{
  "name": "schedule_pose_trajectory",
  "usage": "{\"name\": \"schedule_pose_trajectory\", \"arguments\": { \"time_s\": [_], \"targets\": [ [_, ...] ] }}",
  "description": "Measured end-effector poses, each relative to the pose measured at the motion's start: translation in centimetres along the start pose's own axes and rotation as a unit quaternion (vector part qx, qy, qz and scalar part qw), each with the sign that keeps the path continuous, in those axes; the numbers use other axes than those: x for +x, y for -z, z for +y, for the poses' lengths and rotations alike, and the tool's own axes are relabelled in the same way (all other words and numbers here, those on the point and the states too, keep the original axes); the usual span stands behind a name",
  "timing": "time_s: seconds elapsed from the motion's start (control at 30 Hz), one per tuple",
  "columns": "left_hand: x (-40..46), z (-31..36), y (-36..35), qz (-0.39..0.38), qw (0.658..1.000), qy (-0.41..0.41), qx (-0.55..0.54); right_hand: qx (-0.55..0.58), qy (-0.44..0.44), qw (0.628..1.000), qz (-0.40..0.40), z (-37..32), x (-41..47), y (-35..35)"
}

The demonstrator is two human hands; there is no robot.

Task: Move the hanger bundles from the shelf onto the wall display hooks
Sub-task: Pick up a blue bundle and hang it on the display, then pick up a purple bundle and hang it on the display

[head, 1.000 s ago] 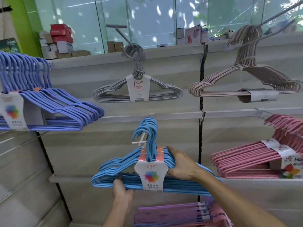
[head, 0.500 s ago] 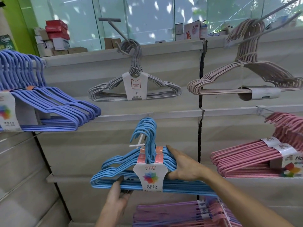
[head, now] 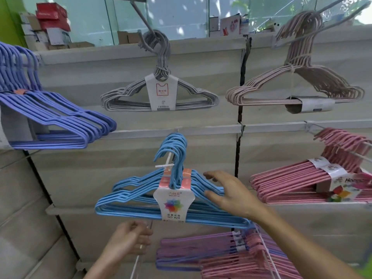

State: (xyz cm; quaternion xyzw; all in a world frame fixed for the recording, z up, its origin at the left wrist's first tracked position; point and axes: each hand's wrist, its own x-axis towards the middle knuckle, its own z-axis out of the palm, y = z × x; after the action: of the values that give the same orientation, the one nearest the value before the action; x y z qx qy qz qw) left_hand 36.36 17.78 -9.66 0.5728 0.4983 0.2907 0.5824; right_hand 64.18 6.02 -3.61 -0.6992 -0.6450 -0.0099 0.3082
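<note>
Right hand's [head: 231, 195] grip wide beside blue hanger bundle [head: 141, 202]; left hand [head: 130, 241] loosely curled below.

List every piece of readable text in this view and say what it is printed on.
"NO 829": bottom of the white card on the blue hanger bundle; the lines above it are blurred.
"Ho...", cut off: label on the pink hanger bundle.
Card on the grey hangers: too small to read.
Boxes on the top ledge: unreadable.
</note>
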Motion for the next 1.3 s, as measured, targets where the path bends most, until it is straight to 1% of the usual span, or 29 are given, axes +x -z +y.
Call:
{"name": "schedule_pose_trajectory", "arguments": {
  "time_s": [0.1,0.2,0.27,0.4,0.5,0.67,0.83,1.03,1.3],
  "targets": [
    [-0.7,0.3,-0.2,-0.016,0.996,-0.084,0.036,0.002,-0.001,0.999,0.046,-0.7,-1.6,0.0],
    [-1.4,1.1,-0.9,-0.067,0.981,-0.174,0.06,0.007,-0.005,0.996,0.083,-1.8,-3.2,0.1],
    [-2.0,1.9,-1.4,-0.088,0.969,-0.223,0.059,0.012,-0.016,0.995,0.102,-2.5,-4.2,0.3],
    [-3.2,3.2,-2.6,-0.137,0.947,-0.291,0.026,0.014,-0.037,0.991,0.13,-3.6,-6.5,1.0],
    [-3.9,3.5,-3.5,-0.176,0.93,-0.324,0.012,0.024,-0.059,0.985,0.16,-4.0,-8.9,1.3],
    [-5.2,3.5,-6.6,-0.236,0.904,-0.355,-0.017,0.014,-0.113,0.976,0.186,-4.1,-14.0,2.2],
    [-7.4,3.8,-11.7,-0.31,0.877,-0.367,-0.026,-0.011,-0.167,0.962,0.214,-3.5,-19.4,4.3],
    [-12.1,4.1,-19.9,-0.392,0.847,-0.356,-0.041,-0.035,-0.225,0.943,0.242,-2.4,-28.2,8.3],
    [-21.7,3.4,-32.1,-0.48,0.81,-0.335,-0.025,-0.058,-0.297,0.91,0.283,-0.4,-42.3,15.5]
  ]
}}
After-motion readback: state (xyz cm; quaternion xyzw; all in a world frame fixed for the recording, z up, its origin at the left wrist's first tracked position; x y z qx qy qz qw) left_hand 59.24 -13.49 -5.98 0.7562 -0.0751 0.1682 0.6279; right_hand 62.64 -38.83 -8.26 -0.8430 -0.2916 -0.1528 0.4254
